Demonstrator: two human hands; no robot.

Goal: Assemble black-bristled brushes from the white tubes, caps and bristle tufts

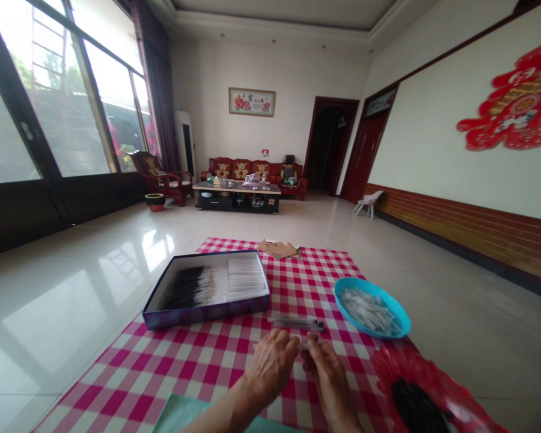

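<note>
My left hand and my right hand are close together over the checked tablecloth, fingers pinched. A small whitish piece shows between their fingertips, too blurred to name. Just beyond them lie several slim translucent tubes with dark ends. To the left stands a shallow dark blue box holding a row of slim black-ended sticks and a row of white ones. On the right is a blue bowl full of small translucent pieces.
Near the right corner sits a red dish or bag with black pieces. Brown paper pieces lie at the table's far edge. A pale green sheet is under my left forearm. A coffee table stands across the room.
</note>
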